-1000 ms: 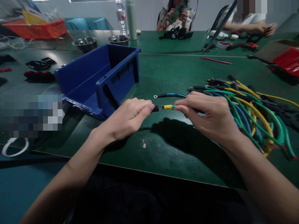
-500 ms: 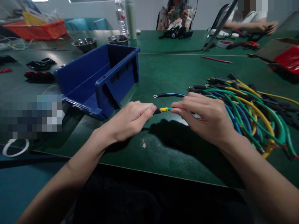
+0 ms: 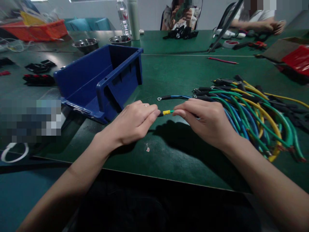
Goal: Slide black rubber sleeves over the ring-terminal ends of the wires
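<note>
Between my two hands runs a short cable (image 3: 166, 112), with a black sleeve, a yellow band and a green stretch showing. My left hand (image 3: 137, 120) is closed, thumb and fingers pinching the black end. The green part is pinched by my right hand (image 3: 202, 119), whose fingers hide the rest of it. Just behind the hands lies another cable (image 3: 166, 97) with a ring terminal and black sleeve. A heap of green, blue and yellow cables (image 3: 256, 112) lies to the right of my right hand.
A blue plastic bin (image 3: 98, 80) stands behind my left hand. Steel bowls (image 3: 85, 45), a water bottle (image 3: 123, 19) and an orange basket (image 3: 36, 30) are farther back. A red wire (image 3: 223, 60) lies beyond the heap. Two people sit across the table.
Both hands keep their hold on the cable, with only slight finger shifts. The whole view has slid a little, so everything appears slightly farther left.
</note>
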A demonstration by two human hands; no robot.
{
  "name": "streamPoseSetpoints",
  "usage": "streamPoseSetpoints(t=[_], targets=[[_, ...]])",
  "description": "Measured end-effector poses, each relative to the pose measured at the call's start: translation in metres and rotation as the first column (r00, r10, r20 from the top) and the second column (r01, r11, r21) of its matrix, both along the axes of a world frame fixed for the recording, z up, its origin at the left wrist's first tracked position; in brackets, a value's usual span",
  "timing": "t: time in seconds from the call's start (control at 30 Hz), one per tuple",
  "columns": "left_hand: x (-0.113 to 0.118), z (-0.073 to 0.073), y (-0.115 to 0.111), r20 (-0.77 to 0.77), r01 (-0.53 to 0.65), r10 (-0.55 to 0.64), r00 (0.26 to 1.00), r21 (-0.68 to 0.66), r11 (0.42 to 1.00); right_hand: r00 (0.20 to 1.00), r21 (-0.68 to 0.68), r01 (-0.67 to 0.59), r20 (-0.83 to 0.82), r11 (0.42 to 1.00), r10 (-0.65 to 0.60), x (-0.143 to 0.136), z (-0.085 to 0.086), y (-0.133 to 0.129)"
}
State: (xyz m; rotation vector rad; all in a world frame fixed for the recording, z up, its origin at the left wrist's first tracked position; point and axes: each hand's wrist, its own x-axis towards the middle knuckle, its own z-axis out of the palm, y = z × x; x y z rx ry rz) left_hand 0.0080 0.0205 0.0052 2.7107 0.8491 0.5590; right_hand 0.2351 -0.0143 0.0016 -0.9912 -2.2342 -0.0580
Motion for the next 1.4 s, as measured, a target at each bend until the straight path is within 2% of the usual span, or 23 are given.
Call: streamPoseSetpoints(t=[0.2, 0.4, 0.6, 0.7, 0.8, 0.87, 0.9, 0.97, 1.03, 1.1, 1.2, 1.4], targets=[[-0.001, -0.003, 0.003, 0.005, -0.013, 0.012, 1.0, 0.202, 0.979, 0.999, 0.113, 0.051, 0.004, 0.992, -0.052, 0.001, 0.0, -0.001], [0.0, -0.004, 0.001, 0.02, 0.036, -0.04, 0.999, 0.18, 0.983, 0.999, 0.145, 0.008, 0.052, 0.989, -0.016, 0.001, 0.001, 0.0], [0.0, -0.001, -0.003, 0.012, 0.034, -0.035, 0.999, 0.051, 0.998, 0.997, 0.152, 0.005, 0.071, 0.988, -0.016, 0.001, 0.0, 0.0], [0.0, 0.006, -0.004, 0.082, 0.042, -0.036, 0.996, -0.074, 0.996, 0.998, 0.136, 0.02, 0.058, 0.99, -0.028, 0.0, 0.0, -0.001], [-0.001, 0.012, -0.006, 0.168, 0.085, -0.039, 0.985, -0.277, 0.957, 0.998, 0.192, 0.009, 0.059, 0.981, -0.021, -0.003, 0.002, -0.004], [-0.001, 0.013, -0.006, 0.182, 0.107, -0.048, 0.982, -0.333, 0.937, 0.996, 0.243, 0.022, 0.078, 0.97, -0.042, -0.004, 0.003, -0.005], [0.0, 0.012, -0.005, 0.17, 0.102, -0.051, 0.984, -0.302, 0.948, 0.994, 0.252, 0.034, 0.09, 0.967, -0.059, -0.004, 0.002, -0.005], [0.0, 0.008, -0.003, 0.109, 0.075, -0.06, 0.992, -0.149, 0.986, 0.992, 0.227, 0.053, 0.103, 0.972, -0.078, -0.004, 0.001, -0.005], [0.0, 0.003, 0.0, 0.026, 0.068, -0.068, 0.997, 0.012, 0.998, 0.994, 0.142, 0.054, 0.086, 0.988, -0.067, -0.002, -0.002, -0.004], [0.001, 0.0, 0.002, -0.029, 0.084, -0.082, 0.996, 0.089, 0.992, 0.998, 0.041, 0.047, 0.046, 0.998, -0.049, -0.001, -0.005, -0.003], [0.001, 0.0, 0.001, -0.023, 0.11, -0.109, 0.994, 0.067, 0.992, 0.999, -0.009, 0.041, 0.016, 0.999, -0.041, 0.0, -0.005, -0.002], [0.002, 0.002, -0.003, 0.033, 0.154, -0.151, 0.988, -0.106, 0.982, 0.998, 0.085, -0.002, 0.056, 0.996, -0.003, -0.003, 0.001, -0.003]])
